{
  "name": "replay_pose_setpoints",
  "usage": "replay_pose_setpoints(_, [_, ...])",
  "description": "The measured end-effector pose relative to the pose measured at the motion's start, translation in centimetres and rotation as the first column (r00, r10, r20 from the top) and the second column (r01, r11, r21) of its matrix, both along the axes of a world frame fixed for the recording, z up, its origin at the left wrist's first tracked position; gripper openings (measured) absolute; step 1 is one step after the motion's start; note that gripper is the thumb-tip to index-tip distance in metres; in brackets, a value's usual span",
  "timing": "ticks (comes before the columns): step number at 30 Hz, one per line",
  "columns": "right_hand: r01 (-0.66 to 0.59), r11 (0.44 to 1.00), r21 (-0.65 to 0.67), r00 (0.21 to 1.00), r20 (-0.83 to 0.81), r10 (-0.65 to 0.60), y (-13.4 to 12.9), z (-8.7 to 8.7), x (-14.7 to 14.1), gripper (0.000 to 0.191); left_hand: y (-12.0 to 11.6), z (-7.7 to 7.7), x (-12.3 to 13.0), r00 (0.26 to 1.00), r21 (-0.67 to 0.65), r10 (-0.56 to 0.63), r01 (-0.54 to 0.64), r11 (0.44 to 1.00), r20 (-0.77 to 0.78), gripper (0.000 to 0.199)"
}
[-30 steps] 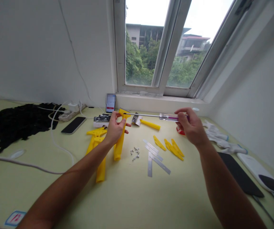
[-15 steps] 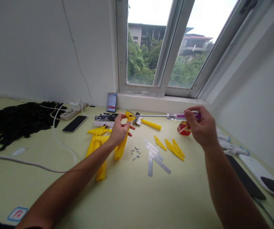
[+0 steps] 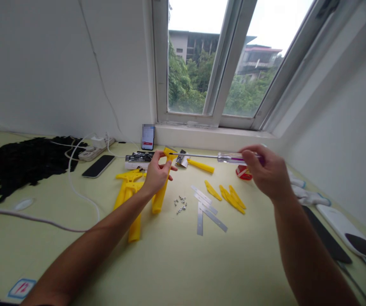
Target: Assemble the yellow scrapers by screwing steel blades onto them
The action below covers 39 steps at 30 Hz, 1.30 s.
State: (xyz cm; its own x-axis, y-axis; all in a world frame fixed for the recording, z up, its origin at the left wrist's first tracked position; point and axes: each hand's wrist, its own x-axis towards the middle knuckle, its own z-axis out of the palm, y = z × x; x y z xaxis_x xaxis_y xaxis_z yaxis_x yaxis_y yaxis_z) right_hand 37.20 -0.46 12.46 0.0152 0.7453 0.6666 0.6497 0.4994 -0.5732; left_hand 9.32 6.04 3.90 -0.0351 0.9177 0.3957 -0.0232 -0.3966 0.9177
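Observation:
My left hand (image 3: 157, 172) is closed around the head of a yellow scraper (image 3: 159, 197), its handle hanging down toward the table. My right hand (image 3: 266, 172) grips the clear and purple handle of a screwdriver (image 3: 198, 155). The screwdriver lies level, and its tip meets the scraper's head beside my left fingers; any screw there is too small to make out. Below my hands lie several small screws and nuts (image 3: 180, 204), flat metal blades (image 3: 200, 219) and yellow plastic blade covers (image 3: 230, 199). More yellow scraper handles (image 3: 134, 227) rest under my left forearm.
Behind my hands are a finished-looking yellow scraper (image 3: 201, 165), a box (image 3: 138, 160) and a propped phone (image 3: 147, 137). Another phone (image 3: 98, 166), a power strip (image 3: 95, 151) and black strips (image 3: 26, 163) lie left. A red container (image 3: 243, 172) and white gloves (image 3: 310, 196) are right.
My right hand has turned on the screwdriver's handle, with its fingers now further over it. The tip stays at the scraper's head, and the whole view has shifted slightly.

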Motion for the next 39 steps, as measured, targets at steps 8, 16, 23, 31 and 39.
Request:
replay_pose_setpoints(8, [-0.03,0.999,0.025,1.0,0.001,0.03,-0.5,0.2,-0.4,0.034,0.0,-0.1,0.0,1.0,-0.014,-0.015,0.014,1.0,-0.008,0.029])
replay_pose_setpoints(16, [-0.01,1.0,-0.021,0.998,-0.067,0.008,0.5,-0.4,0.3,0.028,-0.2,-0.2,0.2,0.999,-0.042,-0.026,0.025,0.999,-0.034,0.029])
replay_pose_setpoints(23, [-0.091,0.993,-0.074,0.993,-0.088,0.084,1.2,-0.8,0.7,0.034,-0.1,-0.1,0.1,0.999,-0.037,-0.008,0.007,0.999,-0.032,0.029])
replay_pose_setpoints(31, [-0.109,0.992,-0.068,0.983,-0.159,0.097,1.5,-1.0,0.5,0.035,-0.1,0.3,-0.1,1.0,-0.031,-0.003,0.003,1.0,-0.015,0.028])
replay_pose_setpoints(39, [-0.247,0.968,-0.043,0.935,-0.272,0.226,2.1,-1.2,0.7,0.03,-0.1,1.1,0.0,0.998,-0.034,0.037,-0.035,0.999,0.059,0.03])
